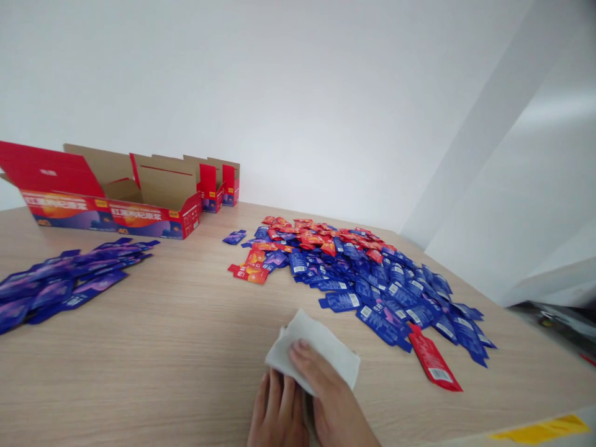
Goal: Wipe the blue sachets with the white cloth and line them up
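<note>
Holding one tissue (311,347), perhaps — two hands (310,397)

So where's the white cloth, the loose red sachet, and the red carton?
White cloth (321,341): head view, on its middle.
Red sachet (434,359): head view, on its middle.
Red carton (112,214): head view, on its front wall.

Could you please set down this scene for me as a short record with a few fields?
Left hand: under the folded white cloth, fingers spread
Right hand: over the cloth, pressing it against the left hand
Nearest things: blue sachets heaped on the wooden table; a red sachet at the heap's near edge
Farther back: orange-red sachets in the same heap
Left side: purple sachets in a spread layer
Back left: open red cardboard cartons
</note>
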Available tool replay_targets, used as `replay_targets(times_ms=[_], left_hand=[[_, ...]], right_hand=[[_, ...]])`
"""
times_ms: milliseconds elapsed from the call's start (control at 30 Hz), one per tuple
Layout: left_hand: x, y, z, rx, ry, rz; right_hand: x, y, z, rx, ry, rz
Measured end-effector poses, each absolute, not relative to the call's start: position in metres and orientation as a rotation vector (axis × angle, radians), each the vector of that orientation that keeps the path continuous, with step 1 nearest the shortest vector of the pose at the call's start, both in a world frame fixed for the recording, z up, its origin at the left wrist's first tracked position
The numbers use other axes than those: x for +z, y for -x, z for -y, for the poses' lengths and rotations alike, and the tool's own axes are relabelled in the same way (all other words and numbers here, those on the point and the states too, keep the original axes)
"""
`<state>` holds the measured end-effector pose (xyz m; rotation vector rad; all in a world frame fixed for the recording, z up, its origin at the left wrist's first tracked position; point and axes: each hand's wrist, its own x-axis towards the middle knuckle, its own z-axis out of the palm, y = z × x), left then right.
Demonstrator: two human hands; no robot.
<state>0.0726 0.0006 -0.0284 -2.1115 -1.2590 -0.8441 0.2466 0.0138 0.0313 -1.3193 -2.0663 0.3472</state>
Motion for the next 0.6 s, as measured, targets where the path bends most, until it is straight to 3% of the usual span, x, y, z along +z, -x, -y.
replay_targets(times_ms=[233,433,600], left_hand=[[-0.019,-0.070,0.002,-0.786,2.140,1.309],[-0.019,-0.072,0.002,-0.820,2.163,1.302],[-0.008,-0.067,0.004,-0.837,2.219,1.309]], right_hand=[[0.036,-0.273,-0.027,0.159,1.615,1.806],[0.046,-0.238,-0.014,0.369,1.278,2.181],[0.049,-0.262,-0.023,0.262,1.581,1.927]])
